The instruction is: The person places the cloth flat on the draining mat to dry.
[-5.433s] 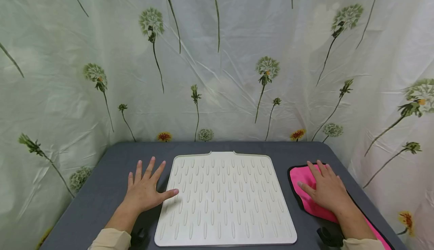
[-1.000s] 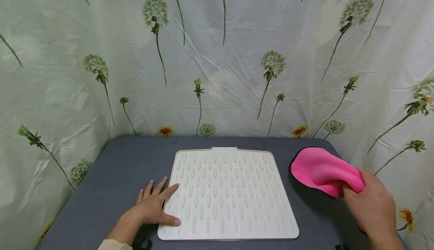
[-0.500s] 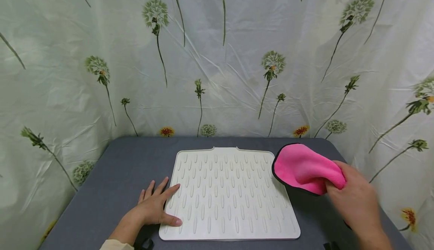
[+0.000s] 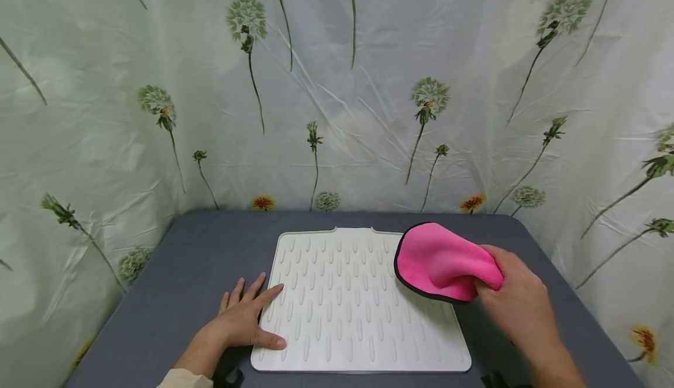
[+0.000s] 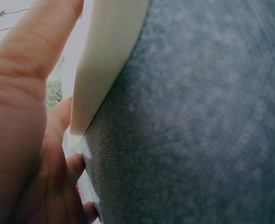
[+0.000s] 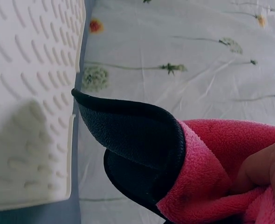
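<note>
Faces a flower-printed curtain, with a grey worktop in front. Has a white ridged board lying flat on the worktop. Holds a pink, black-edged cloth above the board's right side, clamped in the curled fingers of the right hand. Rests the left hand on the board's left edge, fingers spread apart.

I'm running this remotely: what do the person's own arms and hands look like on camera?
The left grip is a bare hand, no glove or ring visible, with a cream sleeve at the wrist. The right grip is also an ungloved hand; no sleeve shows there. A small black piece shows beside the left wrist, its attachment unclear.
</note>
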A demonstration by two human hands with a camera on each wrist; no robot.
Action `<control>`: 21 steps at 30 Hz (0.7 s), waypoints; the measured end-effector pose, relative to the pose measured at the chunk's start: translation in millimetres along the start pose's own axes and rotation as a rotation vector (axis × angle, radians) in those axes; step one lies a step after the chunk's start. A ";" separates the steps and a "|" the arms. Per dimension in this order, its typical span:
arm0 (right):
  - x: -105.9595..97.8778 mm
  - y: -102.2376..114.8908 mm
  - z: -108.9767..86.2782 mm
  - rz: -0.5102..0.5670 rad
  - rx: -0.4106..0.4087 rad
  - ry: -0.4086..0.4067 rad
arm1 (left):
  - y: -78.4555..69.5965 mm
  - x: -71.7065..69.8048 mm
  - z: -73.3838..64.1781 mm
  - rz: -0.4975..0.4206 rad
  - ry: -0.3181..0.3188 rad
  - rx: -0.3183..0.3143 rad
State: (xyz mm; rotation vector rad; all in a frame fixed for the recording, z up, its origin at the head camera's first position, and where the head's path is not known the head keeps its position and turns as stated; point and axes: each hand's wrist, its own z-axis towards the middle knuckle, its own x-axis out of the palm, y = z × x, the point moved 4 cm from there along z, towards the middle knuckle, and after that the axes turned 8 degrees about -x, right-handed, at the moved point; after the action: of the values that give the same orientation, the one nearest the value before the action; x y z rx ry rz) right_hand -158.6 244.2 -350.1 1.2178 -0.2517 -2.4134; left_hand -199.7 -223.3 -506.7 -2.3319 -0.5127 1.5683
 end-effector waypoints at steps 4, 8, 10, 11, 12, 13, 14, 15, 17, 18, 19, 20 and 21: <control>5.5 11.2 2.7 0.026 -0.032 0.002 | -1.5 0.1 0.3 0.002 0.008 -0.007; 11.8 23.1 4.0 0.049 -0.068 0.002 | -2.6 -1.0 -1.1 0.001 0.011 -0.011; 15.6 28.7 4.2 0.057 -0.082 0.006 | -2.9 -1.4 -1.8 -0.001 0.016 -0.012; 17.4 31.5 4.1 0.061 -0.090 0.008 | -3.0 -1.6 -2.2 -0.003 0.017 -0.011; 19.4 34.1 4.2 0.064 -0.098 0.011 | -3.0 -1.7 -2.5 -0.005 0.017 -0.009; 21.4 36.7 4.1 0.068 -0.105 0.017 | -2.8 -1.6 -2.6 -0.004 0.017 -0.008; 23.4 39.1 4.1 0.074 -0.111 0.019 | -2.3 -1.1 -2.3 -0.003 0.017 -0.008; 25.5 41.3 4.1 0.078 -0.120 0.019 | -2.0 -0.8 -2.1 -0.002 0.016 -0.008; 29.3 45.5 4.2 0.086 -0.142 0.018 | -1.2 0.2 -1.1 -0.002 0.010 -0.005; 31.3 47.5 4.4 0.092 -0.156 0.014 | -0.9 0.8 -0.6 0.001 0.007 -0.004; 33.3 49.4 4.6 0.096 -0.171 0.010 | -0.4 1.3 -0.1 0.002 0.005 -0.004; 35.2 51.1 4.8 0.099 -0.183 0.005 | -0.1 1.8 0.5 0.003 0.002 -0.004; 37.4 52.8 4.9 0.101 -0.196 0.002 | -0.2 2.0 0.6 0.003 0.000 -0.002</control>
State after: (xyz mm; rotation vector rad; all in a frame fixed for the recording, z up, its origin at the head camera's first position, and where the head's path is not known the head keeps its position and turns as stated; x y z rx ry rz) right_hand -167.0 180.1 -356.1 1.0939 -0.0714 -2.2893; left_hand -199.6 -222.3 -508.5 -2.3352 -0.5112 1.5692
